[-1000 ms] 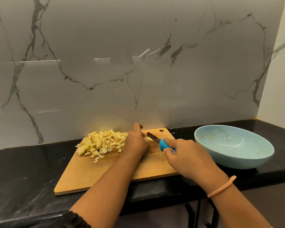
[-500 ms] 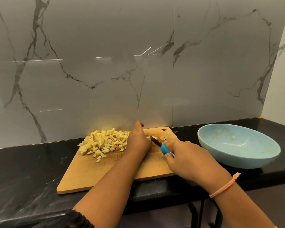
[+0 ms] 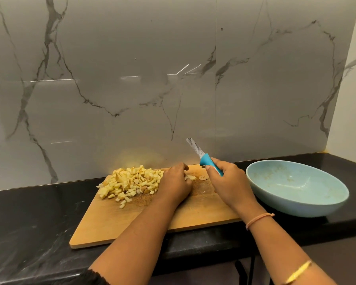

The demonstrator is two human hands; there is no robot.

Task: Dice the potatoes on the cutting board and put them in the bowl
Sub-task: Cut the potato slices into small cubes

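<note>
A wooden cutting board (image 3: pixel 115 227) lies on the black counter. On its far left part sits a heap of diced potato (image 3: pixel 132 182). My left hand (image 3: pixel 176 184) rests on the board just right of the heap, fingers curled over a few small potato pieces (image 3: pixel 191 177); a thin slice (image 3: pixel 203 177) lies beside them. My right hand (image 3: pixel 229 183) grips the blue handle of a knife (image 3: pixel 195 148), whose blade is raised off the board and points up and left. The light blue bowl (image 3: pixel 296 204) stands to the right of the board and holds no dice.
A grey marble backsplash rises right behind the board and bowl. The black counter (image 3: pixel 29 219) stretches left of the board, and its front edge runs just under my forearms. A white wall closes off the far right.
My right hand lifted the knife from the board, so the blade now points up. My left hand drew its fingers in over the last small pieces.
</note>
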